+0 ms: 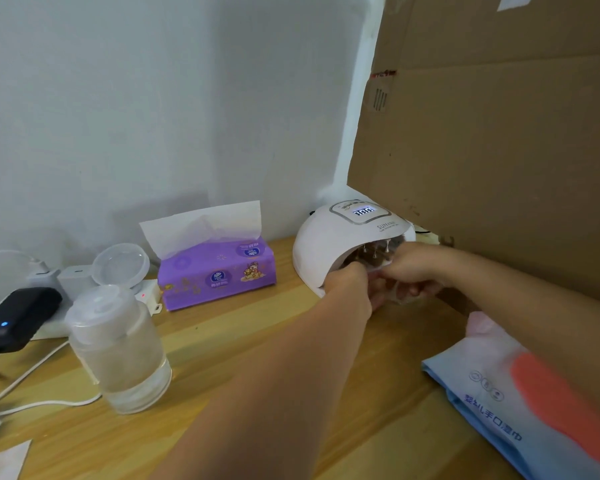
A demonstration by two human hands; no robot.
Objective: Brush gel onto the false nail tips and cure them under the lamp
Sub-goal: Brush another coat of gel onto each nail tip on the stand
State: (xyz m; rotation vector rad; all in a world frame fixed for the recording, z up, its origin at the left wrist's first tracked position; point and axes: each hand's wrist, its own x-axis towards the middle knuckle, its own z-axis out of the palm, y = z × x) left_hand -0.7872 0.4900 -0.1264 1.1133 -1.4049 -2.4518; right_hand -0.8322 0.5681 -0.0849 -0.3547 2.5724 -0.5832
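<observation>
A white dome-shaped nail lamp (326, 237) stands at the back right of the wooden table, its display lit. At its opening both my hands grip a pale holder (378, 268) that carries several nail tips on upright metal pins (374, 252). My left hand (349, 282) grips the holder's left end with curled fingers. My right hand (413, 268) grips its right end, fingers curled underneath. The tips sit half under the lamp's rim and are blurred. No brush or gel bottle is visible.
A purple tissue box (219, 271) stands left of the lamp. A clear lidded container (118, 348) stands front left, beside chargers and cables (18, 317). A blue wet-wipe pack (520, 407) lies front right. A cardboard sheet (499, 150) stands as a wall along the right side.
</observation>
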